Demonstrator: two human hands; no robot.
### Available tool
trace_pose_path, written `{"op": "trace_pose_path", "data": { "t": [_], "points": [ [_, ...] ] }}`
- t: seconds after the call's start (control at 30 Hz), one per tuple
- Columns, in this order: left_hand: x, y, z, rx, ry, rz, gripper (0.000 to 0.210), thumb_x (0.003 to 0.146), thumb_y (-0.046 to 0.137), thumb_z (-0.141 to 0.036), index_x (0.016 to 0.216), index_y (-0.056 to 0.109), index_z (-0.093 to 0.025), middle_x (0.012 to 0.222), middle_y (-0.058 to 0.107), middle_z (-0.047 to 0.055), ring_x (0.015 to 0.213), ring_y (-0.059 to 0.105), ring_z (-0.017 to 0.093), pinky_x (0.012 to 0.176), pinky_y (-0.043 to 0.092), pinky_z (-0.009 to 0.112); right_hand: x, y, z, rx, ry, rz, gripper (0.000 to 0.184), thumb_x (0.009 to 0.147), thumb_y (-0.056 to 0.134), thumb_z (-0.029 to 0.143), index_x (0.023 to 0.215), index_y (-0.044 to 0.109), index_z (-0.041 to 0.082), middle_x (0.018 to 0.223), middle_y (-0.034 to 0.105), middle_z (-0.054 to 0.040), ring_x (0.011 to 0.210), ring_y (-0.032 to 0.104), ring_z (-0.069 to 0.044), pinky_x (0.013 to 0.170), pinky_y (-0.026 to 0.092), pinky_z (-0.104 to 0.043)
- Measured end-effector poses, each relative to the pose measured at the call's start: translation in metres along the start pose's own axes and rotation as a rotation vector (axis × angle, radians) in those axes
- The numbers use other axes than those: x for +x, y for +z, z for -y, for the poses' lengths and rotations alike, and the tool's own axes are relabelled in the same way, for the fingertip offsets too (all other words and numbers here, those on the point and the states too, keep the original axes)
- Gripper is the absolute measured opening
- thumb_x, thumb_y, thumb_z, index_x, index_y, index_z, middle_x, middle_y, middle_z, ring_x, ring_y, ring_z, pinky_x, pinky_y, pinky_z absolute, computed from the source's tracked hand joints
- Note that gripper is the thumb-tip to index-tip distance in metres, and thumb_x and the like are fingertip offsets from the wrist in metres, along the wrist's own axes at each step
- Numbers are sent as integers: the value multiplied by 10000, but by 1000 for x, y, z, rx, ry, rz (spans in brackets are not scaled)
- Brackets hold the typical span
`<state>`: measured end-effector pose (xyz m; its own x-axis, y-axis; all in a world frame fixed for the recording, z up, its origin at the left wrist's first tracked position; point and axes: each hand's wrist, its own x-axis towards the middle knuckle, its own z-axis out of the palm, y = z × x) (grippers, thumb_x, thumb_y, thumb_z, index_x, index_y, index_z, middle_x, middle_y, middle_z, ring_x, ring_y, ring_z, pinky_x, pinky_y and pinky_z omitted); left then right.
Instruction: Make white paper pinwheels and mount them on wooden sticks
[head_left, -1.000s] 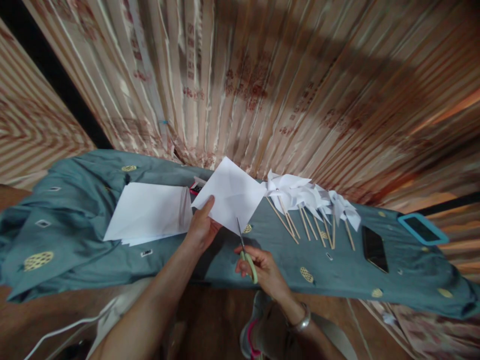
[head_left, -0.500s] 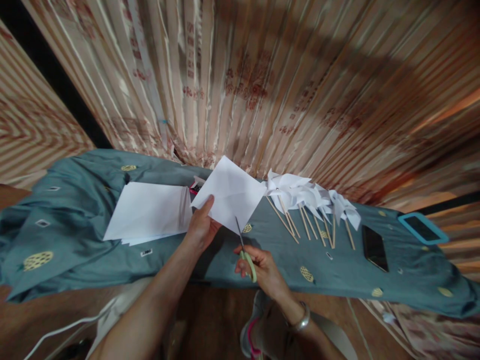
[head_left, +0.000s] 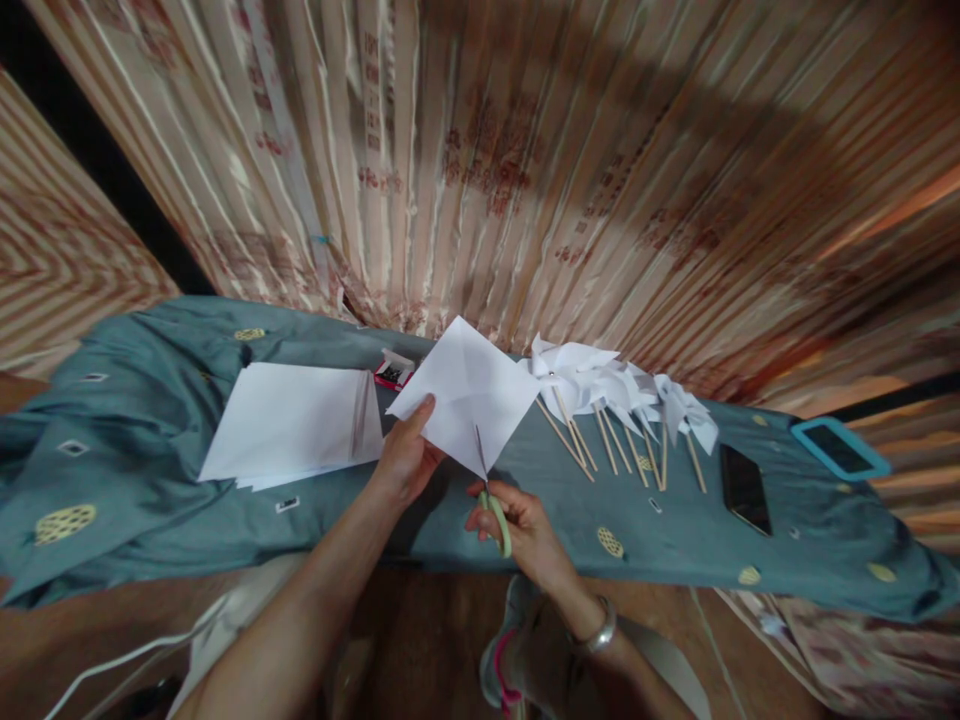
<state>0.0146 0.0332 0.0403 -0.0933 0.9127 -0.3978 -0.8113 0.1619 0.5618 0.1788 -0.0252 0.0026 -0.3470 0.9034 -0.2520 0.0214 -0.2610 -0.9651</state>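
A square sheet of white paper (head_left: 469, 385) is pinched at its left side by my left hand (head_left: 409, 455), thumb on top. It is turned with one corner toward me and shows faint crease lines. My right hand (head_left: 521, 530) grips green-handled scissors (head_left: 496, 520) by the loops. Their blades lie at the paper's near corner, pointing up toward its middle. To the left rests a stack of white paper (head_left: 296, 420). Several white paper pinwheels (head_left: 574, 365) on wooden sticks lie in a row to the right.
A small red box (head_left: 394, 370) with dark contents stands behind my left hand. A black phone (head_left: 746, 488) and a blue-framed device (head_left: 841, 447) lie at the right. Green cloth (head_left: 555, 520) covers the narrow table, and a striped curtain (head_left: 480, 150) hangs behind it.
The scissors have moved slightly along the paper's near corner, and their blades look closer together. The paper has shifted a little right, uncovering more of the red box. The camera view has moved slightly.
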Motion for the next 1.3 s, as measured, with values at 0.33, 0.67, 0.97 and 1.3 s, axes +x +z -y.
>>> {"op": "trace_pose_path", "data": {
  "t": [0.33,0.67,0.97,1.3],
  "points": [
    [-1,1,-1,-13,-12,-4,89,863,603,-145,902,678,-117,744,729,30,579,655,126,608,587,242,0,2,2,16,3,-14,480,654,800,516,950,634,176,659,646,11,527,515,-91,497,409,-214],
    [2,-1,0,-18,-5,2,94,857,608,-142,923,670,-117,749,732,29,581,659,132,641,596,265,1,7,4,57,38,-50,492,600,815,556,866,648,177,584,655,21,477,518,-81,479,401,-207],
    [-2,0,5,42,-52,1,103,858,600,-141,919,679,-117,679,709,17,545,631,134,585,558,245,3,2,0,-4,-64,-44,438,666,776,547,885,687,178,594,635,16,506,507,-91,476,410,-206],
    [-2,2,6,35,-63,-16,124,890,555,-136,893,678,-123,661,701,13,527,616,125,505,519,217,3,3,0,-24,-79,-54,402,685,760,548,847,689,186,561,611,21,490,491,-93,467,412,-206]
  ]
}}
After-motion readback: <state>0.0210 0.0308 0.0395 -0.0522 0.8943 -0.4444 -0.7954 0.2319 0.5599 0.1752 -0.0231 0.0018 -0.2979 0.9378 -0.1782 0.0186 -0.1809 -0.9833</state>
